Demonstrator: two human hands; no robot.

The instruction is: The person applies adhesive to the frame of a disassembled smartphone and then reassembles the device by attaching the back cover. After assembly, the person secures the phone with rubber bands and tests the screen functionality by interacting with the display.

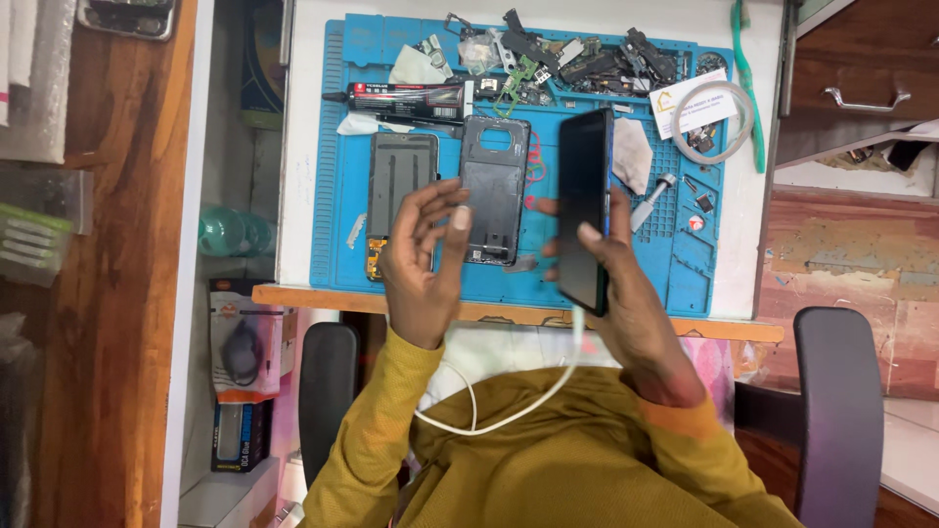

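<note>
At the centre of the frame, the right hand [626,284] has its grip closed around a dark smartphone [585,210], held upright on its edge above the worktop [293,147], thumb on the near face and fingers behind. A white cable [509,411] runs from the phone's lower end down across the person's mustard-yellow sleeves and lap. Just to the left, the left hand [425,254] is raised with its grip empty, fingers loosely curled and spread, palm turned toward the phone; it hovers over the blue repair mat [333,196] and appears to touch nothing, though the angle makes that hard to confirm. Behind the left hand, lying flat on the mat, are a dark phone back cover [401,176] and, right beside it, a grey phone mid-frame [496,186] with a camera cut-out at its top. Above these, a black glue tube [401,98] lies crosswise. Toward the upper right of the mat sits a heap of small dark phone parts [577,59], with a white card [693,101] and a coil of clear tubing [724,122] beside it. A small screwdriver [650,196] lies to the right of the phone. A green toothbrush [748,78] lies along the right edge of the worktop.
</note>
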